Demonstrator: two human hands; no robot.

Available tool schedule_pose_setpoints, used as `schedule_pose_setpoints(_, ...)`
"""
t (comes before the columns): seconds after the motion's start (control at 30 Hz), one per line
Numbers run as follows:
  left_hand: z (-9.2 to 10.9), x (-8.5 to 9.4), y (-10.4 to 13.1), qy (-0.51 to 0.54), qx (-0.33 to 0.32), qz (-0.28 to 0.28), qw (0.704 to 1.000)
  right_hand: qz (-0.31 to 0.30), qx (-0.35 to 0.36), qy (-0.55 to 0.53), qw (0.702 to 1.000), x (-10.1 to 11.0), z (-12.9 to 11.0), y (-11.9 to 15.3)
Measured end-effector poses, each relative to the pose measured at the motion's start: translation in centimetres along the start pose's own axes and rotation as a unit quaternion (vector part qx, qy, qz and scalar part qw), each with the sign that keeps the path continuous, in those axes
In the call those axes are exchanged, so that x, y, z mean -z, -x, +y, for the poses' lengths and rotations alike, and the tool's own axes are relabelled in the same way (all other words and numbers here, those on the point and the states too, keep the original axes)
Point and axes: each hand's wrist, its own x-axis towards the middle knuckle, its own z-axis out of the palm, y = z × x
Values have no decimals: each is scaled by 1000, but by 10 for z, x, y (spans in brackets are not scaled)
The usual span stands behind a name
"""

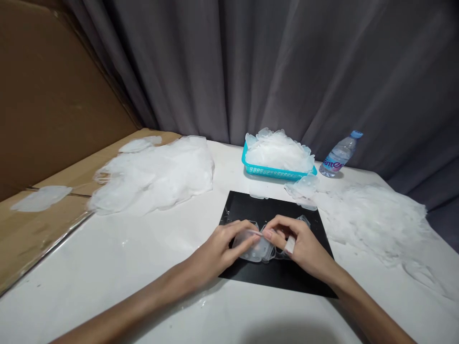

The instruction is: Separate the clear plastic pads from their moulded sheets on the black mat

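Note:
My left hand [233, 243] is closed, its thumb and fingers pinching a translucent plastic piece [253, 251] above the black mat [276, 277]. My right hand [294, 241] meets it at the piece's upper edge, thumb and forefinger pressed together there. A white wrap or tape [290, 244] shows on a finger of the right hand. Several more clear pieces lie beneath and beside the hands on the mat; the fingers partly hide them. What exactly the right fingertips pinch is too small to tell.
Behind the mat stands a turquoise basket [279, 173] heaped with translucent pieces, beside a water bottle [338, 155]. White piles lie at left [161, 174] and right [376, 220]. Cardboard [60, 167] borders the left side; a grey curtain hangs behind.

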Motion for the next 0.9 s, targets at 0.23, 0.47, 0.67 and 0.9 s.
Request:
schedule_pose_setpoints(0.23,-4,-22,20,-64,-153,-63,984,105,-9,80,991,-14,16,-10)
schedule_pose_setpoints(0.47,-1,-14,13,77,-1,60,995,238,11,248,939,1,36,-18)
schedule_pose_setpoints(0.67,-19,-3,-10,288,115,66,948,173,1,121,977,3,22,-11)
schedule_pose_setpoints(0.9,-22,-8,-15,325,160,41,931,75,3,-56,996,-5,12,-5)
